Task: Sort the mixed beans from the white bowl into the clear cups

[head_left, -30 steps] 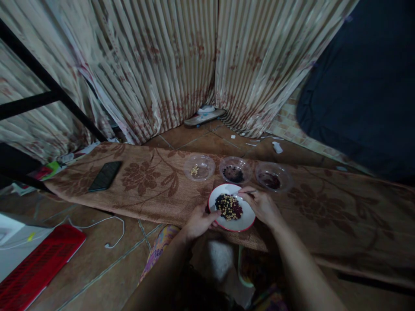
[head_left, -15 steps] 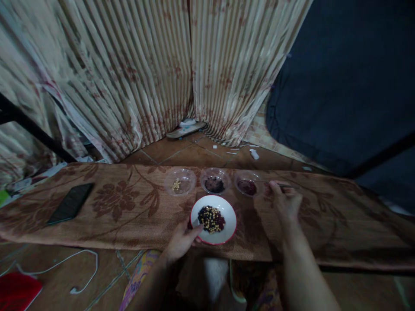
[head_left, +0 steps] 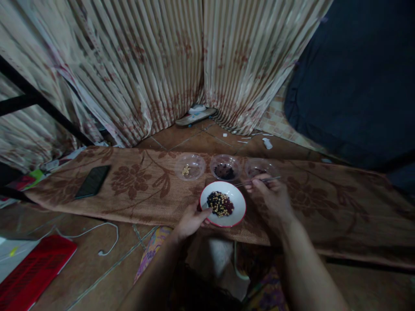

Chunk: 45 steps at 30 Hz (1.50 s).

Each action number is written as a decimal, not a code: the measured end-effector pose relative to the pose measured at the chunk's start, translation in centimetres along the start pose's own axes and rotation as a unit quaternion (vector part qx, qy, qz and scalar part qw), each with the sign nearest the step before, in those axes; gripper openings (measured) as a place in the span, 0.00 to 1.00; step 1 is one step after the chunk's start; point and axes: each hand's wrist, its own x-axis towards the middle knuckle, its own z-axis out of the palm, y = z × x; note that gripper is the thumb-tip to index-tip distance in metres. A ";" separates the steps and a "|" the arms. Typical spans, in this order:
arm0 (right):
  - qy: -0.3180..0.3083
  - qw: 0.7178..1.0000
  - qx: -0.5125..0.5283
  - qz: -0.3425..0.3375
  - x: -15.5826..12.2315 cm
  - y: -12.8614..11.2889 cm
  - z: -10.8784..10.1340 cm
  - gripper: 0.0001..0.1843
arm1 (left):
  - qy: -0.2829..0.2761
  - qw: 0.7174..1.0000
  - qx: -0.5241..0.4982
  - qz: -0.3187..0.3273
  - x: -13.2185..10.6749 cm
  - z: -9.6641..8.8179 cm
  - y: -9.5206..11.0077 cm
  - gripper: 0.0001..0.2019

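Note:
My left hand (head_left: 193,219) grips the left rim of a white bowl (head_left: 239,209) with a red edge, thumb inside. Mixed dark, reddish and pale yellow beans (head_left: 220,204) lie in the bowl. Between the fingers of my right hand (head_left: 270,194) are thin metal tweezers (head_left: 269,179), their tip near the bowl's upper right rim. Whether the tip holds a bean is too small to tell. Behind the bowl stand three clear plastic bowls: one with yellow beans (head_left: 186,170), one with black beans (head_left: 227,172), and a right one (head_left: 259,163) partly hidden by my right hand.
A patterned brown cloth (head_left: 145,203) covers the narrow table. A dark phone (head_left: 93,181) lies at its left. Beyond are striped curtains (head_left: 155,65) and a skateboard (head_left: 196,116) on the tiled floor. A white cable (head_left: 113,229) and a red item (head_left: 39,268) lie at lower left.
My right hand has moved left with the tweezers, from beside the right clear bowl towards the white bowl. The view has shifted, so everything sits further right and higher.

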 end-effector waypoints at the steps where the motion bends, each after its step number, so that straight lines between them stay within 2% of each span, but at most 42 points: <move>1: -0.036 0.999 -0.009 0.013 -0.2 0.0 0.5 0.14 | 0.000 1.000 0.000 -0.002 0.0 0.0 0.0 0.22; 4: -0.125 0.989 -0.059 0.047 -0.4 0.6 1.6 0.17 | 0.003 1.000 -0.002 -0.008 0.0 0.0 -0.1 0.22; 7: -0.158 0.983 -0.059 0.070 -0.3 1.0 1.8 0.17 | 0.004 1.000 -0.008 -0.012 0.0 0.0 -0.1 0.23; 13: -0.148 0.985 -0.013 0.084 -0.4 1.1 1.6 0.14 | 0.009 1.000 -0.008 -0.012 0.0 0.0 -0.2 0.22; 18: -0.156 0.983 -0.086 0.041 -0.4 2.4 1.6 0.12 | 0.011 1.000 -0.009 -0.012 0.1 0.1 -0.2 0.22; 23: -0.187 0.970 -0.150 0.041 -0.4 3.9 1.5 0.12 | 0.006 1.000 -0.012 -0.001 0.0 0.1 -0.1 0.22; 30: -0.188 0.959 -0.209 0.031 -0.4 3.4 1.5 0.13 | 0.007 1.000 -0.010 -0.011 -0.1 0.1 0.0 0.21; 45: -0.184 0.962 -0.194 0.061 -0.6 3.2 1.9 0.14 | 0.015 1.000 -0.007 -0.013 -0.1 0.2 0.0 0.20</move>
